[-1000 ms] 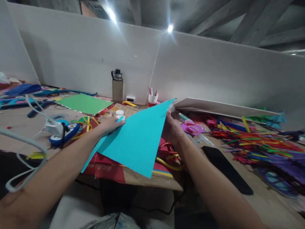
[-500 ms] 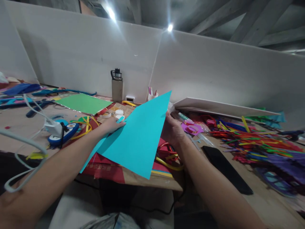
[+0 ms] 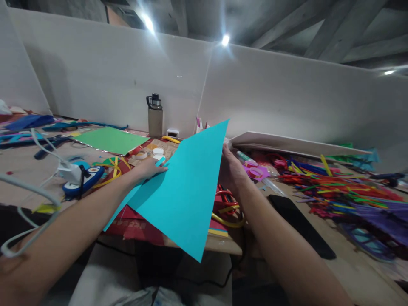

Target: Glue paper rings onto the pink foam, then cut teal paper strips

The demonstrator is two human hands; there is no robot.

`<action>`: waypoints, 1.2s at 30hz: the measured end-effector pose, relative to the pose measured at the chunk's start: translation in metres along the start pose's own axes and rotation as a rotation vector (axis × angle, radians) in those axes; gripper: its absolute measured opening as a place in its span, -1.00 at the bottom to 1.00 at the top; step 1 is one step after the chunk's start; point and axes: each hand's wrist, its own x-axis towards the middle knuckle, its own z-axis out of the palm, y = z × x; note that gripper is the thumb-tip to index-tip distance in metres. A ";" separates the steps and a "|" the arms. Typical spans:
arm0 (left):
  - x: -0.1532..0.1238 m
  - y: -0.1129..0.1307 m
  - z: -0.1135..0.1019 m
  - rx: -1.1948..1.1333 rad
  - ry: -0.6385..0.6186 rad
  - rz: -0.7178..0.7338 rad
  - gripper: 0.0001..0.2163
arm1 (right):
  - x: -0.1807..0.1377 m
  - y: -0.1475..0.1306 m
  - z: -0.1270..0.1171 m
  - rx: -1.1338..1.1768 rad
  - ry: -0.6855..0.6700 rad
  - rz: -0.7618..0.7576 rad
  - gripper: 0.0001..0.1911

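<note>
A large turquoise sheet of paper [image 3: 183,187] is held up over the table's front edge, tilted and slightly bent. My left hand [image 3: 148,168] pinches its left side, where a second turquoise piece [image 3: 123,208] slants down beneath that hand. My right hand [image 3: 232,168] grips the sheet's right edge; its fingers are partly hidden behind the paper. Below the sheet lie red paper [image 3: 143,229] and, beside my right wrist, red and yellow strips [image 3: 228,212] in coils. White round lids [image 3: 158,151] sit just beyond my left hand.
A green sheet [image 3: 111,139] and a bottle [image 3: 155,117] are farther back. On the left stands a blue power strip [image 3: 83,180] with a white cable. To the right lie a black phone [image 3: 301,225], a purple tape piece [image 3: 256,172] and a heap of colourful strips [image 3: 341,191].
The sheet's lower right corner has swung down and closer to me. My right hand has risen slightly along the edge, while my left hand keeps nearly the same place.
</note>
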 end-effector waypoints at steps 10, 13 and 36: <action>-0.002 0.052 -0.016 -0.044 0.039 0.124 -0.64 | 0.002 0.013 -0.004 0.132 -0.052 0.070 -0.71; -0.012 0.073 -0.005 -0.083 0.007 0.201 -0.59 | 0.004 0.018 -0.001 0.155 -0.068 0.088 -0.70; -0.052 0.108 -0.011 -0.289 -0.208 0.288 -0.44 | 0.006 0.028 -0.003 0.154 -0.039 0.080 -0.75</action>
